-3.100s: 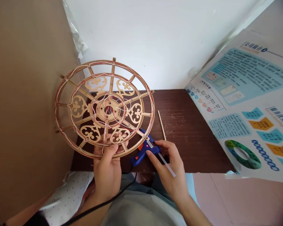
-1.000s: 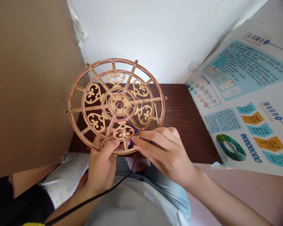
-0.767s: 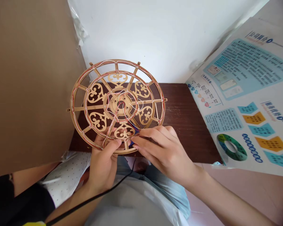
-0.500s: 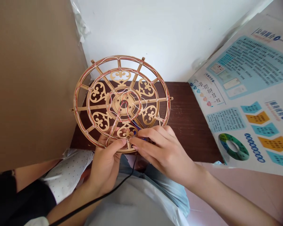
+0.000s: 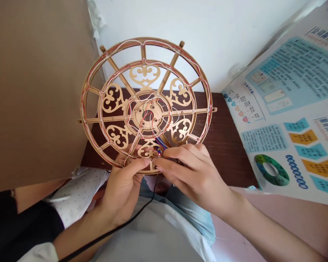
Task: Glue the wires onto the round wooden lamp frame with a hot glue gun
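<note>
White wall [image 5: 235, 40] at the back, dark wood table [image 5: 226, 153] below it. Main object: a round gold lattice frame [image 5: 150, 114], held up off the table and facing the camera, its lower rim close to the person's lap. Thin red and white wires run along its rings and spokes and bunch around the hub.

Left hand [image 5: 123, 196] at the frame's lower rim: thumb across the front, other fingers passing behind, closed on the frame. Right hand [image 5: 191, 174] just beside it, also at the lower rim: fingers [image 5: 177, 154] curled and close together, tips at the rim. Cannot tell if they have hold of anything; the frame and knuckles block the view.

Behind the frame, just above those fingertips, a blue glue gun [image 5: 160, 147] shows only as a sliver with a lit red light. Black cable [image 5: 112, 233] runs below the frame, across the left forearm. Left of the frame stands a cardboard sheet [image 5: 35, 91]; right of it leans a printed blue and orange poster [image 5: 284, 127]. Below it, a white dotted cloth [image 5: 79, 196].
</note>
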`<action>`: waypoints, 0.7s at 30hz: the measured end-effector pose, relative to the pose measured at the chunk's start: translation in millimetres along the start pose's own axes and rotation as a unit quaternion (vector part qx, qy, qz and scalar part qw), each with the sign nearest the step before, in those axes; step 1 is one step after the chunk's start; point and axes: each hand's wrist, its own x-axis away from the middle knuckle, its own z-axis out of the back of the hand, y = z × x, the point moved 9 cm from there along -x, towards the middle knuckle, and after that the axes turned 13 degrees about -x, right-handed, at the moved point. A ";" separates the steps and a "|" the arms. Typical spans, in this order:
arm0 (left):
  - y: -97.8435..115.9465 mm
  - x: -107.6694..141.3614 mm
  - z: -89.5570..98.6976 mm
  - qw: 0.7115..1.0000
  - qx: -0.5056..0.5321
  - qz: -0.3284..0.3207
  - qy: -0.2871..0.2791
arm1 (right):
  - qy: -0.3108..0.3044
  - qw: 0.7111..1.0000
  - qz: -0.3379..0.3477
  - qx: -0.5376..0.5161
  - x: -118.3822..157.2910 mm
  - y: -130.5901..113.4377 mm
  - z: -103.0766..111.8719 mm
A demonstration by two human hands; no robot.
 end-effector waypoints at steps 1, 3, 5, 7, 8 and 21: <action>-0.4 0.0 -0.2 1.000 -0.002 0.000 -0.003 | -0.005 1.000 -0.001 -0.001 -1.0 -0.4 0.0; -1.9 -0.1 0.1 1.000 -0.005 0.001 -0.007 | -0.016 1.000 -0.001 -0.001 -3.1 -1.0 -0.1; -3.5 -0.2 0.9 1.000 -0.005 0.002 -0.009 | -0.031 0.999 0.004 0.006 -5.0 -1.7 -0.7; -4.1 0.0 1.7 1.000 -0.006 0.001 -0.008 | -0.047 0.999 0.015 0.018 -5.8 -2.5 -2.3; -4.2 0.2 1.9 1.000 -0.007 0.000 -0.008 | -0.050 0.998 0.021 0.024 -5.8 -3.0 -2.8; -4.1 1.3 1.7 1.000 0.001 0.008 -0.004 | 0.002 1.000 0.013 0.021 -1.3 -3.9 2.3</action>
